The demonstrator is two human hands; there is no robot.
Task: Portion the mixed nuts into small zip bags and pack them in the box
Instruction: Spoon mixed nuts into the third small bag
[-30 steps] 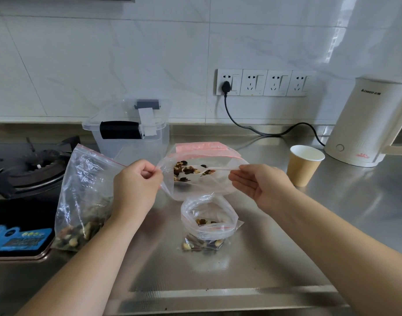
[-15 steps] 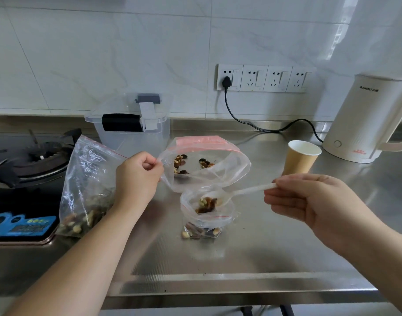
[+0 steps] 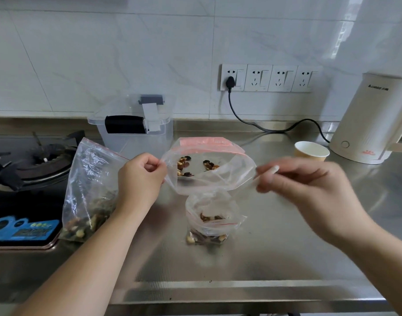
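Zip bag point(image 3: 209, 176) gaping, few nuts inside; left hand point(image 3: 141, 176) fingers pinch rim, right hand point(image 3: 309, 188) fingers pinch spoon point(image 3: 267, 171).

The white kettle point(image 3: 375, 119), standing at the right back corner of the desk point(image 3: 275, 252), carries a short dark brand line high on its side, but the letters are too small and soft to spell out with certainty. Low on its body sits a small red mark with tiny print, unreadable. A blue label point(image 3: 19, 229) on the stove point(image 3: 31, 169) at the left edge of the desk shows pale rounded figures and fine print, none of it legible.
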